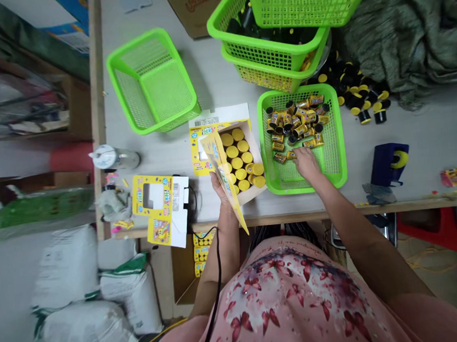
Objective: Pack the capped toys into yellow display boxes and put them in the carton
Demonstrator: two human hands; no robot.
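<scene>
My left hand (pixel 218 186) grips the near side of an open yellow cardboard box (pixel 256 154), whose raised flap (pixel 224 174) partly hides the fingers. Rows of small jars with yellow lids (pixel 240 161) stand in the box, and a couple at its right side lie tilted. Inside the green basket (pixel 340 150) to the right, my right hand (pixel 305 163) reaches down with its fingers closed at a small yellow-labelled jar (pixel 291 155). Many more such jars with black ends (pixel 301 130) lie heaped toward the basket's far side.
Another green basket (pixel 163 87) stands at the far left. Stacked green baskets (pixel 268 51) hold dark jars at the back. Loose black jars (pixel 356 93) lie at right, near a blue tape dispenser (pixel 389 165). A flat yellow carton (pixel 161 205) overhangs the table's front edge.
</scene>
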